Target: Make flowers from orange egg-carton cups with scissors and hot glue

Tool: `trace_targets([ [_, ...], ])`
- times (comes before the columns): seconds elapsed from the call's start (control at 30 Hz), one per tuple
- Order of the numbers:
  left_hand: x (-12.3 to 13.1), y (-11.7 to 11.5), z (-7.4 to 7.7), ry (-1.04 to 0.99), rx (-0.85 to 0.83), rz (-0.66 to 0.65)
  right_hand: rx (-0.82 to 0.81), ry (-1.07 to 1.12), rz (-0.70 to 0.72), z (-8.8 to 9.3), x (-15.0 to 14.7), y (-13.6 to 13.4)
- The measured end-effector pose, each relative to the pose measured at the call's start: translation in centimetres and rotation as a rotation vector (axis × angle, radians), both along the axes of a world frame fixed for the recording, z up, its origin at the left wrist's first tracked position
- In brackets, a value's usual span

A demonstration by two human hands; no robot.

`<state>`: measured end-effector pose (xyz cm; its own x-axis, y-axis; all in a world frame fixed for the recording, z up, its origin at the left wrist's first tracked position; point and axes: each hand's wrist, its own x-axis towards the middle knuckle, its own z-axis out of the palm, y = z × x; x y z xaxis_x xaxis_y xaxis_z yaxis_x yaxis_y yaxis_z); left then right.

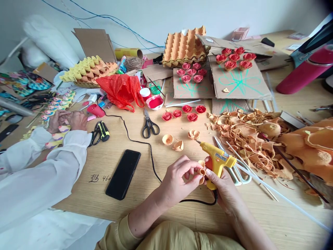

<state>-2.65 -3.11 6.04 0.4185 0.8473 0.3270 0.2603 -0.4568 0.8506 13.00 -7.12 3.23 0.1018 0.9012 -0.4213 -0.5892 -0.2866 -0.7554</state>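
Two hands meet right of the black phone (123, 174): our left hand (179, 177) pinches a small egg-carton flower (201, 172) in curled fingertips, our right hand (225, 185) is clenched round the yellow glue gun (218, 159).

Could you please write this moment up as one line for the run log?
left hand: pinches paper flower | right hand: grips glue gun | table: scissors, phone, red flowers

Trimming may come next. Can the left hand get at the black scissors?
Probably yes: the scissors lie on open table ahead of the left hand, only a flat cord between; but its grip holds a paper bud.
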Motion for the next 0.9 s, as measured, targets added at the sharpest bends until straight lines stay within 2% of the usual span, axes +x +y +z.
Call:
trace_targets([
  [0.23,-0.28,0.10,-0.22,0.064,0.125,-0.010,0.040,0.001,0.040,0.14,-0.02,-0.02],
  [0.37,-0.24,0.00,-0.56,0.088,0.210,0.049,0.048,-0.006,0.026,0.07,-0.09,0.13],
  [0.57,-0.29,-0.26,-0.84,0.102,0.199,0.035,0.058,0.009,0.009,-0.11,-0.01,0.03],
  [0.9,-0.29,-0.43,-0.44,0.135,0.258,0.056,0.077,0.007,-0.006,-0.13,-0.11,0.08],
])
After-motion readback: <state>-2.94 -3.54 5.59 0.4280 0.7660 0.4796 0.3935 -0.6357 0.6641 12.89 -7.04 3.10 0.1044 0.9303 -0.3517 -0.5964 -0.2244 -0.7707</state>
